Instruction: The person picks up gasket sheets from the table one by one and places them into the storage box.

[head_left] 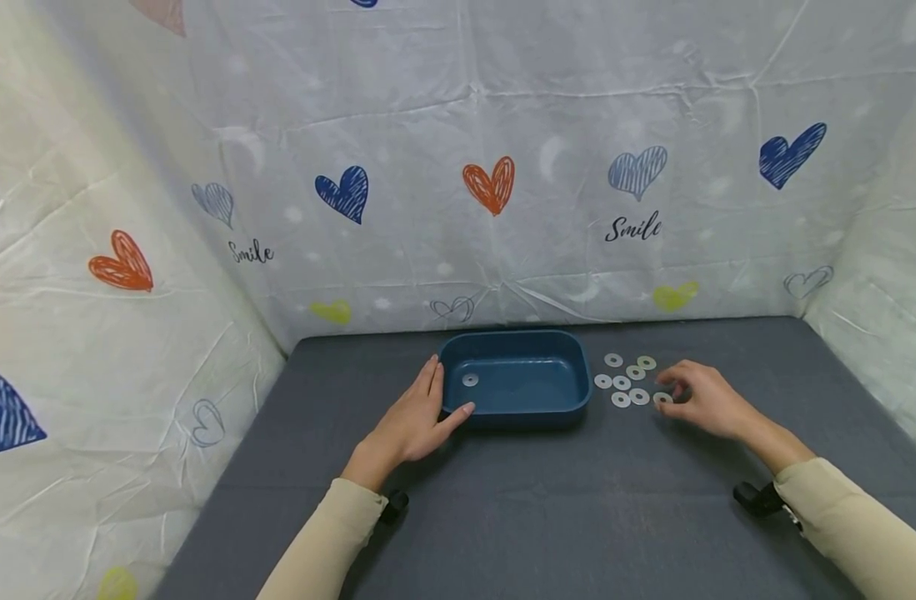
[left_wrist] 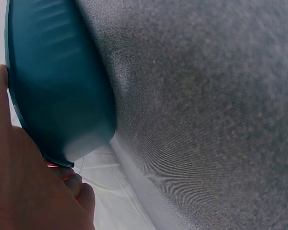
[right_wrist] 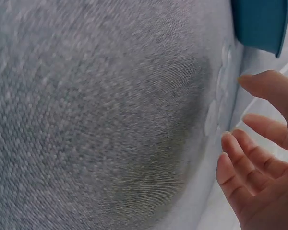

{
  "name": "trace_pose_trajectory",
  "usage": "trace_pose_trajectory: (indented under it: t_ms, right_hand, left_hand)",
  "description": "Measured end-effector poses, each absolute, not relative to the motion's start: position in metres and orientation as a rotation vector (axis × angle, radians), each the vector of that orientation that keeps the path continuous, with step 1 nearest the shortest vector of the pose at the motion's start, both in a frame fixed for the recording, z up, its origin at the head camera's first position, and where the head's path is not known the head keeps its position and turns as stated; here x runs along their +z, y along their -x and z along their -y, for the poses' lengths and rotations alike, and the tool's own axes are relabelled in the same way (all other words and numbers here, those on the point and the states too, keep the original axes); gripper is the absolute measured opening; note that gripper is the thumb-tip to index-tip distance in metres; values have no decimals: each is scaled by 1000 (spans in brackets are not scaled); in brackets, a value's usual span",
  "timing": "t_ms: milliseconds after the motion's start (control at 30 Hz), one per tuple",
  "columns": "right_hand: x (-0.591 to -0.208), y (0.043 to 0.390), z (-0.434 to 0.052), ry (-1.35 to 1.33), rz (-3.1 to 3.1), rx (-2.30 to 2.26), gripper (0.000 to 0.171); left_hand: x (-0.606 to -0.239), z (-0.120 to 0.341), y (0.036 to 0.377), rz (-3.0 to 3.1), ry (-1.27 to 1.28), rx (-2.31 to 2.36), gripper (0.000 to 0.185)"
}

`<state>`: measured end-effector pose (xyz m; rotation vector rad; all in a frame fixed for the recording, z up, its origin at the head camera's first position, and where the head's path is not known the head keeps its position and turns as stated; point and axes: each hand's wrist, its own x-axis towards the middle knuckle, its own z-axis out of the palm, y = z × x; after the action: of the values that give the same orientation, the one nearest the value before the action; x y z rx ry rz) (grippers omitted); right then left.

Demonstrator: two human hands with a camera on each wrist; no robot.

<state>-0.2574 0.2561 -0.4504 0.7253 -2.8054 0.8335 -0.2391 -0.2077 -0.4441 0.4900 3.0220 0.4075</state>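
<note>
A dark blue rectangular plastic tub (head_left: 528,418) sits on the grey cloth. One flat ring-shaped washer (head_left: 465,381) lies inside it, toward the left. My left hand (head_left: 408,421) rests against the tub's near left corner, straight fingers along the left side and thumb on the front rim; the left wrist view shows that hand (left_wrist: 29,182) beside the tub wall (left_wrist: 62,86). Right of the tub lie several pale washers (head_left: 621,400). Over the rightmost washer (head_left: 657,398) hovers my right hand (head_left: 708,402), thumb and fingers apart. In the right wrist view, nothing shows between its fingers (right_wrist: 254,163).
Grey cloth (head_left: 563,517) covers the table. White curtains (head_left: 412,242) printed with hearts and "Smile" stand behind and on both sides. A black wrist strap (head_left: 759,500) shows at the right sleeve, another black piece (head_left: 394,505) at the left.
</note>
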Motion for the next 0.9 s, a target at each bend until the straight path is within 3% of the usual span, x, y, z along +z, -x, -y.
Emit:
trace_pose_trajectory:
  t_ms: [367,900]
  right_hand:
    - [-460,264,-258,-653,2893,873,35]
    - [-460,274,-255,-596,2939,853,20]
  left_hand:
    - [-444,207,238,-3015,-481,393,104]
    - [-444,208,240,-3032,-488,378,105]
